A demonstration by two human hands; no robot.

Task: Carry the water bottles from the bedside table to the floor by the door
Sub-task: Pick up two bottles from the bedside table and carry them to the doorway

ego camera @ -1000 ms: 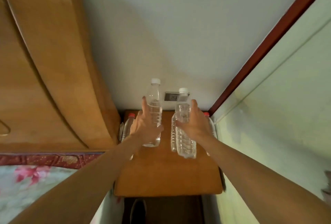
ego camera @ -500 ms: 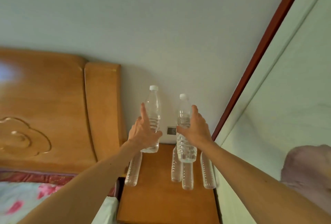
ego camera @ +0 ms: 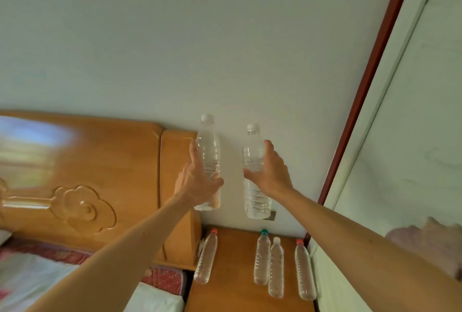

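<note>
While each hand holds one bottle in mid-air, the main risk is a slip. The left hand wraps the lower half of a clear ribbed plastic water bottle with a white cap, thumb across the front and index finger stretched up the side. It looks like a loose wrap, not a full fist. The right hand grasps a second clear white-capped plastic bottle around its middle, thumb in front.

Both bottles are upright, apart from each other and well above the orange-brown wooden bedside table. The thin ribbed walls probably flex under a squeeze. If the bottles are full they are heavy, so a fast turn toward the door could let one slide through the fingers. A drop from here would likely land among the bottles left on the table and scatter them.

Those are a red-capped clear bottle at the left edge, a green-capped clear bottle just beside a small white-capped clear bottle, and another red-capped bottle at the right edge. Whether they stand or lie, cannot tell.

The carved wooden headboard is close on the left, and an elbow could clip it. All the bottles are label-free with colourless contents. The door and floor are not in view.
</note>
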